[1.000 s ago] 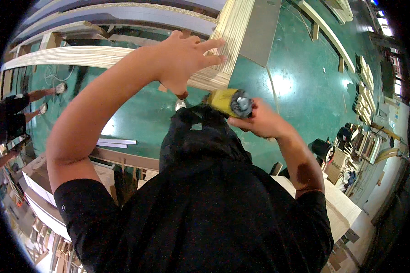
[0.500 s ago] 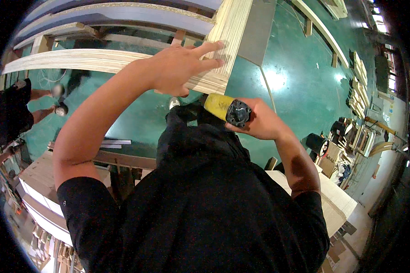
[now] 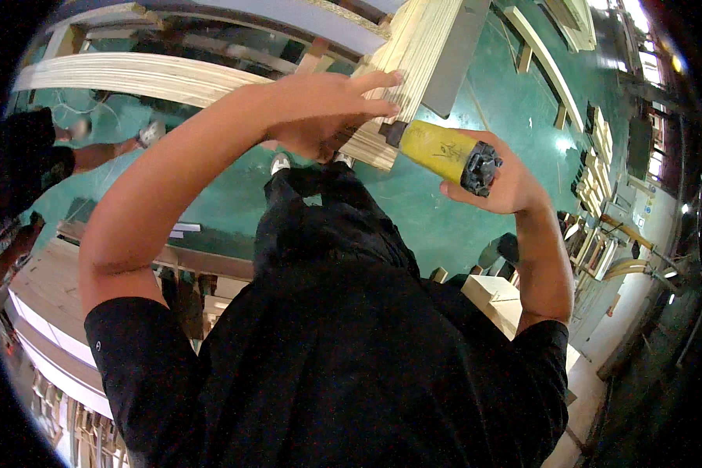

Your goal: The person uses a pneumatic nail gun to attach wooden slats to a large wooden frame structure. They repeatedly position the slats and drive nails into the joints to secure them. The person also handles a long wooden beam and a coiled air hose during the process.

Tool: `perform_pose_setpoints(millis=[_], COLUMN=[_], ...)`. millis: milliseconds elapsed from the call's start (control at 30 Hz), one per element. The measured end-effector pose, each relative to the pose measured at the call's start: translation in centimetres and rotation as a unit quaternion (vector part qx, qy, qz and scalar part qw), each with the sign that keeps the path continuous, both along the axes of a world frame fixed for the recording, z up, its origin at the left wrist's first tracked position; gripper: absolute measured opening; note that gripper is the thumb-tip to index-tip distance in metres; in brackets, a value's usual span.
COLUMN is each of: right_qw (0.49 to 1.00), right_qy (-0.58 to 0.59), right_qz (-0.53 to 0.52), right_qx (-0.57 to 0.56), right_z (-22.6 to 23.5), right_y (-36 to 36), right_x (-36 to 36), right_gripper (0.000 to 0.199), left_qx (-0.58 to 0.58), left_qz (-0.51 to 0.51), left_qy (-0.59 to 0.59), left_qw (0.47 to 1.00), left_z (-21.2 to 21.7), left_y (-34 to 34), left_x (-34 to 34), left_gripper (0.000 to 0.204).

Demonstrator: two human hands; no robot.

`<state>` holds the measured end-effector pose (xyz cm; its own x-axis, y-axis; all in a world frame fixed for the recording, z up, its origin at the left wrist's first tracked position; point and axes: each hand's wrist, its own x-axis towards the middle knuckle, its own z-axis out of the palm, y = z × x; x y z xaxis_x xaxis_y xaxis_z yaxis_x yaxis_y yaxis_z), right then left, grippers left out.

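Note:
My left hand (image 3: 327, 109) lies over the corner of a pale wooden frame, with two fingers stretched apart on the end board (image 3: 412, 51). Its other fingers and thumb are partly hidden below the edge. The long layered rail (image 3: 148, 78) runs left from that corner. In my right hand (image 3: 511, 175) is a yellow nail gun (image 3: 437, 152) with a black end cap, gripped from the far side. The gun's dark nose rests at or just above the board near the corner, close to my left fingertips; contact cannot be made out.
Beyond the end board is a grey panel (image 3: 459, 58). Another person's legs (image 3: 105, 156) stand at the left on the green floor (image 3: 226, 187). A long timber strip (image 3: 550, 66) lies at the far right. Stacked boards (image 3: 47, 281) sit behind me on the left, pale blocks (image 3: 491, 292) on the right.
The nail gun has moved up and to the right, from below the frame corner to the end board, and turned its nose leftward. My left hand stays on the corner. The view has shifted slightly.

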<state>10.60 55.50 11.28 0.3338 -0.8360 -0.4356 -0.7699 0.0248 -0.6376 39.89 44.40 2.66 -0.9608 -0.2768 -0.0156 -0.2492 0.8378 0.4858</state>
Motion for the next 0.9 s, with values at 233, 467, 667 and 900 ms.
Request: perform_pose_setpoints(millis=[233, 467, 667, 900], right_qw=[0.998, 0.990, 0.992, 0.991], right_qy=[-0.052, 0.002, 0.024, 0.020], right_qz=[0.032, -0.086, -0.063, -0.087], right_qx=[-0.019, 0.115, 0.107, 0.101], right_z=[-0.1, 0.5, -0.5, -0.3], right_y=[0.0, -0.4, -1.1, -1.2], right_x=[-1.7, -1.7, 1.1, 1.9], right_gripper=[0.072, 0.073, 0.069, 0.069], left_qx=[0.030, 0.036, 0.052, 0.047], left_qz=[0.016, 0.026, 0.045, 0.037], left_qy=[-0.027, -0.060, 0.001, -0.007], left_qw=[0.999, 0.997, 0.998, 0.998], left_z=[0.7, 1.7, 0.1, 0.2], left_y=[-0.2, 0.1, 0.0, 0.1], left_x=[0.1, 0.0, 0.1, -0.1], left_gripper=[0.095, 0.098, 0.096, 0.098])
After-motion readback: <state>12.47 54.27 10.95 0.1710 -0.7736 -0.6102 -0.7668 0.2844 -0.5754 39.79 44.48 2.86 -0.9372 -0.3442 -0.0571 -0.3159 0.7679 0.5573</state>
